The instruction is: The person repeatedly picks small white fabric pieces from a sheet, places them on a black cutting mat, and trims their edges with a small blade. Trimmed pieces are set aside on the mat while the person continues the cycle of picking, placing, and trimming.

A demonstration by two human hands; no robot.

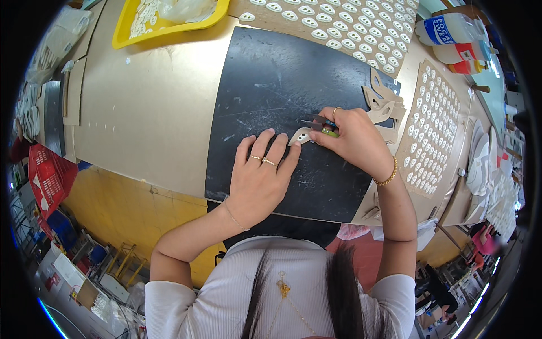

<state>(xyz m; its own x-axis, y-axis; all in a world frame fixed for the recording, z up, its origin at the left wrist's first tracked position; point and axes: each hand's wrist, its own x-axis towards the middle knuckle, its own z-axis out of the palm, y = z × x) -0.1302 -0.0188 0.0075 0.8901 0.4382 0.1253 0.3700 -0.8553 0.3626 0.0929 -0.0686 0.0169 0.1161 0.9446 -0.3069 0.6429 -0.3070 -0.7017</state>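
Observation:
On the black mat [259, 85], my left hand [262, 172] lies with fingers stretched and spread. Its index fingertip touches the lower edge of a small curved beige piece [301, 135] with dark holes. My right hand [355, 135] is closed around small thread snips [329, 133] with a green handle. Their dark blades point left, just above the beige piece. The right thumb and fingers hide part of the snips and the piece's right end. Right of that hand, a loose pile of beige cut-out pieces [384, 101] lies at the mat's edge.
Brown boards [422, 121] with rows of small white pieces lie behind and right of the mat. A yellow tray [223, 14] with white pieces sits at the back left. Plastic bottles [451, 29] stand at the back right. A red basket [53, 175] is beyond the table's left end.

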